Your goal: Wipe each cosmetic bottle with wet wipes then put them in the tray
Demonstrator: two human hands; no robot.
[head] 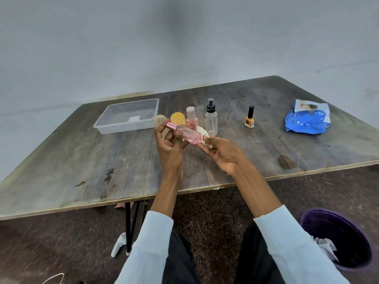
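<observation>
While the left hand (170, 144) pinches a glassy pink bottle (185, 134), the right (220, 150) – fingers curled – clutches a crumpled wipe (203, 134).

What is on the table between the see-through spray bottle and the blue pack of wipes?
The head view shows one small yellow nail polish bottle with a black cap between the spray bottle and the wipes pack; the rest is bare table.

- Plain pale grey-blue wall (143, 37) across the upper half of the frame, yellowish staining along its foot.
- Worn, scratched dark wooden desk (82, 160) through the middle, pale edge trim, black metal legs (131, 226) beneath.
- Dark speckled floor (51, 247) along the bottom.
- Purple bin (338, 238) at lower right, crumpled paper inside.
</observation>
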